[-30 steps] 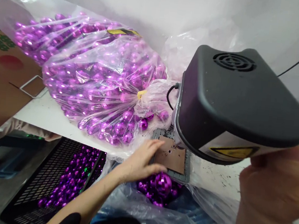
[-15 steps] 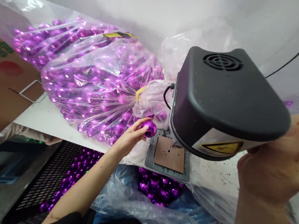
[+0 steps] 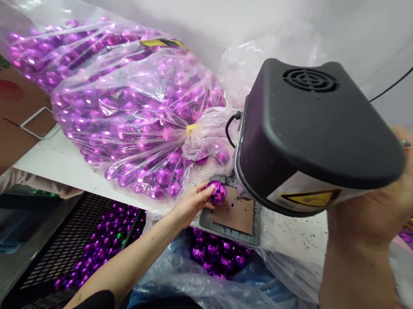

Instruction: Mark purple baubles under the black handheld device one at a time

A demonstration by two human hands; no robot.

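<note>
My left hand [image 3: 196,203] pinches a shiny purple mirror-faceted ball [image 3: 218,192] between thumb and fingers. The ball is over the left edge of a brown square plate [image 3: 235,216] with a small hole, which lies on the grey base [image 3: 205,218] of a bench machine. Above it looms the machine's black cover [image 3: 327,128], with a round vent and a yellow warning label. On the cover's far right, my right hand [image 3: 390,193] is closed around a handle; only a metal tip shows past the fingers, the rest being hidden.
A tied clear plastic bag [image 3: 130,112] of purple balls fills the table's left. Below the table edge are an open bag of purple balls [image 3: 218,256] and a black crate [image 3: 53,241] with more. A cardboard box [image 3: 7,119] stands at left. Dark specks litter the table.
My left hand has carried the purple ball rightward and nearer to me, from beside the base to over the plate's edge. My right hand stays closed and has shifted slightly up-left.
</note>
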